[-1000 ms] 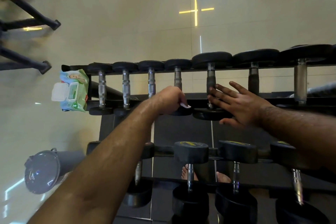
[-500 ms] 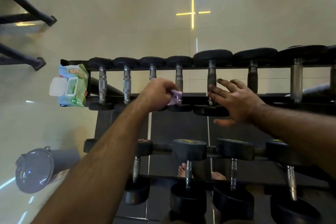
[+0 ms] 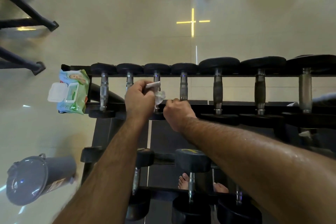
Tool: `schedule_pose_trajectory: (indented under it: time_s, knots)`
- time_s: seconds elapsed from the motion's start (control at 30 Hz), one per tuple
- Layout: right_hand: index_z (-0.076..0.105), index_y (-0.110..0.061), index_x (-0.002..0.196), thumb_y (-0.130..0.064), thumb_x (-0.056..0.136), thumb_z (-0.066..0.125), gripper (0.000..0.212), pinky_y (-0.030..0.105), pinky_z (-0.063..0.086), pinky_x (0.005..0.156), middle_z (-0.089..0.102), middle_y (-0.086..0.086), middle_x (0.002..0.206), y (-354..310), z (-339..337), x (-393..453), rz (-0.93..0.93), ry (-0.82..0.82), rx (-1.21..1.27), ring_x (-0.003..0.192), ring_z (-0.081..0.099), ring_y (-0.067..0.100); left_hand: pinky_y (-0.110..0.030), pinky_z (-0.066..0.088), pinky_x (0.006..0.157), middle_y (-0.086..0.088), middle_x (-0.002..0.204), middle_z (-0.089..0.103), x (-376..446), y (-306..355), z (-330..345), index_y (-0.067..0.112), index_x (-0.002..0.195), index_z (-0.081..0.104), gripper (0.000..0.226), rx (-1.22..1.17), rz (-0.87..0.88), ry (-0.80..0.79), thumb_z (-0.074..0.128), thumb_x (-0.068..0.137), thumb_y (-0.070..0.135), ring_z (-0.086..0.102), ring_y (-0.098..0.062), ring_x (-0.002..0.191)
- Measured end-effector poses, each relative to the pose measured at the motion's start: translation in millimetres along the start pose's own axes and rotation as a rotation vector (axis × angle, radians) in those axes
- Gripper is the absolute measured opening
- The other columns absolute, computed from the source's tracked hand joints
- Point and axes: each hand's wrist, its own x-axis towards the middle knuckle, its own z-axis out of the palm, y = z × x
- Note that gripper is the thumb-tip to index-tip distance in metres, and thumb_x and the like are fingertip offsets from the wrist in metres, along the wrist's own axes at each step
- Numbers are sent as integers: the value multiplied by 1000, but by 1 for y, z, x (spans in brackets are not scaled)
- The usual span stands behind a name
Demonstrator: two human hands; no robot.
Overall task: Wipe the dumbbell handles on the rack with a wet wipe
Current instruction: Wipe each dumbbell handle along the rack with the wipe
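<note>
My left hand [image 3: 139, 99] is curled around a crumpled white wet wipe [image 3: 157, 92], pressing it against the chrome knurled handle of the third dumbbell from the left [image 3: 156, 78] on the top tier of the black metal dumbbell rack [image 3: 236, 107]. Part of the wipe sticks out between my thumb and fingers and part hangs loose below them, toward my other hand. My right hand [image 3: 177, 112] is closed in a fist just beside the left one, knuckles up, over the rack's near rail at the foot of the fourth dumbbell's handle [image 3: 183, 87]; I cannot tell whether its fingers hold anything underneath.

The top tier carries a row of black round-headed dumbbells with metal handles, growing larger toward the right. A soft green and blue pack of wet wipes [image 3: 72, 92] sits at the left end of that tier, touching the rack's end, with its white flip lid standing open. The lower tier holds bigger black dumbbells [image 3: 192, 160], partly covered by my forearms.

On the pale tiled floor [image 3: 127, 23] to the left of the rack stands a grey round bin with a lid [image 3: 31, 178]. My bare toes [image 3: 183, 180] show through the gap in the lower tier.
</note>
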Motion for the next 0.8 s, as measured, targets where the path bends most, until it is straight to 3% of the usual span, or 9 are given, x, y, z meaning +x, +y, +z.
schedule_pose_trajectory:
  time_s: [0.17, 0.27, 0.37, 0.43, 0.53, 0.6, 0.67, 0.73, 0.8]
  knots:
    - [72, -13, 110, -36, 93, 77, 29, 41, 55, 69, 68, 7, 106, 18, 25, -28, 65, 271, 199, 93, 66, 29, -23, 59, 72, 6, 97, 73, -1, -12, -5, 19, 109, 75, 20, -11, 21, 14, 64, 98, 7, 69, -7, 89]
    - [73, -12, 102, -40, 88, 84, 33, 39, 57, 62, 69, 5, 99, 19, 39, -50, 204, 309, 364, 85, 65, 28, -16, 55, 66, 11, 94, 71, 0, -13, -4, 26, 104, 73, 21, -40, 18, 33, 65, 98, 7, 68, -4, 85]
    - [72, -15, 116, -40, 98, 74, 31, 41, 57, 80, 68, 2, 114, 16, 29, -50, 259, 214, 499, 99, 63, 28, -11, 52, 64, 16, 91, 68, 0, -10, 1, 28, 102, 71, 21, -48, 19, 43, 66, 98, 8, 66, 0, 83]
    - [67, -19, 128, -47, 104, 63, 37, 41, 55, 90, 64, 0, 124, 29, 21, -49, 156, 133, 449, 110, 61, 26, -17, 54, 66, 12, 92, 70, 3, -11, 7, 25, 104, 74, 20, -26, 42, 24, 66, 97, 8, 67, -3, 84]
    - [63, -22, 140, -72, 99, 50, 66, 41, 53, 104, 66, 2, 135, 80, 18, -61, -6, 142, 251, 123, 63, 26, -12, 50, 68, 8, 95, 71, 8, -9, 16, 21, 110, 76, 24, 86, 148, -18, 65, 95, 7, 65, -7, 84]
    - [43, -21, 162, -92, 87, 34, 104, 46, 29, 128, 45, 9, 166, 126, 23, -80, 16, 84, 147, 153, 43, 32, -7, 44, 74, 9, 96, 69, 12, -5, 25, 20, 109, 76, 24, 162, 270, -17, 65, 93, 5, 60, -5, 86]
    - [3, -27, 172, -105, 78, 18, 123, 46, -2, 132, -5, 5, 179, 167, 32, -100, -2, -93, 87, 166, 0, 30, -6, 41, 78, 5, 98, 71, 15, 3, 35, 18, 110, 77, 21, 226, 399, -48, 64, 94, 10, 59, -6, 88]
    - [-22, -32, 167, -109, 73, 8, 126, 47, -11, 132, -33, -1, 173, 191, 42, -109, -68, -212, 53, 161, -26, 26, -20, 53, 84, -2, 106, 74, 21, 7, 49, 14, 115, 75, 22, 294, 514, -81, 65, 96, 11, 65, -14, 93]
    - [-33, -30, 162, -109, 72, 6, 126, 48, -14, 132, -44, -2, 168, 194, 50, -110, -112, -240, 60, 157, -36, 22, -36, 59, 84, -7, 111, 74, 27, 7, 66, 10, 117, 74, 29, 415, 592, -86, 72, 90, 2, 70, -25, 97]
